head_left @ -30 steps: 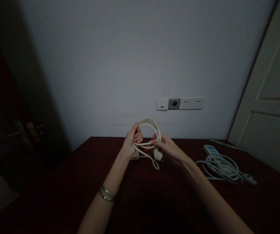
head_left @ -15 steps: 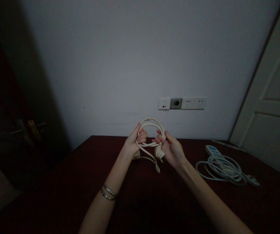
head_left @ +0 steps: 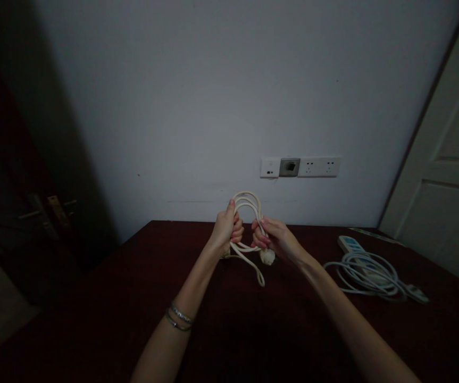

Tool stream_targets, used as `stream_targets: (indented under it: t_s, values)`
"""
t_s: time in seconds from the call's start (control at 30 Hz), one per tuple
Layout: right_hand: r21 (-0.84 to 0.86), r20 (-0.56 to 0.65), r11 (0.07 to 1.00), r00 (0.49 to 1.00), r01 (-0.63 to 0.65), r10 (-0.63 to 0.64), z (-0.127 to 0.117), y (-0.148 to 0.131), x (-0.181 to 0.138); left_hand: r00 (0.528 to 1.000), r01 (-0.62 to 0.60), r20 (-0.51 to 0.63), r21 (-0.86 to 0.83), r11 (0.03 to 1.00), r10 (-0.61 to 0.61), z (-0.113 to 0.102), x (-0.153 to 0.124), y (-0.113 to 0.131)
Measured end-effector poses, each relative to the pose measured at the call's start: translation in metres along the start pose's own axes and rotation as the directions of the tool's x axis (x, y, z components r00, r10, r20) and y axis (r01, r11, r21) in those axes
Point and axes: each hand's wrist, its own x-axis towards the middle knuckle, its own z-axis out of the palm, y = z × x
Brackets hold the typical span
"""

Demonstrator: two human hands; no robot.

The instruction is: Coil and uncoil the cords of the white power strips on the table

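A cream-white power cord (head_left: 247, 193) is coiled into several loops between my two hands, above the dark red tabletop (head_left: 229, 340). My left hand (head_left: 228, 227) wraps its fingers around the loops' left side, thumb upward. On the right side, my right hand (head_left: 271, 235) grips the same loops with curled fingers. Below that hand hangs a white plug (head_left: 267, 257). A slack bend of cord dips toward the table under the coil. Behind my left hand, a pale piece joined to the cord is mostly hidden.
To the right lies a white power strip (head_left: 351, 244) with its own pale cord (head_left: 373, 274) heaped over it. Wall sockets (head_left: 319, 167) and a grey switch plate (head_left: 289, 167) are on the wall behind. Doors stand at both sides.
My hands have come closer together, and the coil is narrower. The fingers of my right hand now close round the loops, and the plug hangs slightly lower.
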Motion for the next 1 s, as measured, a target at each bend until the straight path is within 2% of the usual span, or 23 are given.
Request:
stream_targets:
  t_s: [0.13,0.23,0.37,0.5,0.57,0.67,0.77,0.9,1.0]
  values:
    - [-0.044,-0.005,0.998,0.999,-0.036,0.036,-0.003,-0.001,0.000,0.990,-0.074,-0.115,0.061,0.995,0.080,0.005,0.002,-0.005]
    - [-0.014,0.004,0.999,0.999,-0.046,0.046,-0.001,-0.008,-0.003,0.989,-0.118,-0.090,0.044,0.992,0.122,0.003,0.003,-0.005]
    - [0.031,0.001,0.995,0.996,-0.092,0.092,-0.002,-0.017,-0.008,0.988,-0.034,0.152,0.035,0.999,0.028,-0.009,0.003,0.001]
    - [0.012,-0.091,0.991,0.987,-0.135,0.136,-0.010,-0.024,-0.011,0.913,-0.012,0.407,0.000,1.000,0.011,-0.022,0.001,0.006]
    - [0.036,-0.123,0.991,0.984,-0.125,0.129,-0.013,-0.028,-0.012,0.879,0.008,0.477,-0.011,1.000,-0.001,-0.025,0.001,0.007]
    - [0.047,-0.132,0.992,0.984,-0.117,0.122,-0.017,-0.032,-0.013,0.874,0.029,0.483,0.049,0.998,-0.049,-0.031,0.002,0.008]
    - [0.027,-0.166,0.990,0.976,-0.138,0.140,-0.021,-0.033,-0.013,0.882,0.034,0.455,0.197,0.980,-0.122,-0.043,0.004,0.008]
    - [-0.119,-0.194,0.978,0.970,-0.172,0.147,-0.025,-0.029,-0.013,0.887,0.053,0.393,0.431,0.901,-0.240,-0.057,0.003,0.012]
    - [-0.267,-0.146,0.946,0.978,-0.185,0.150,-0.025,-0.026,-0.012,0.911,-0.049,0.379,0.497,0.866,-0.165,-0.055,-0.002,0.017]
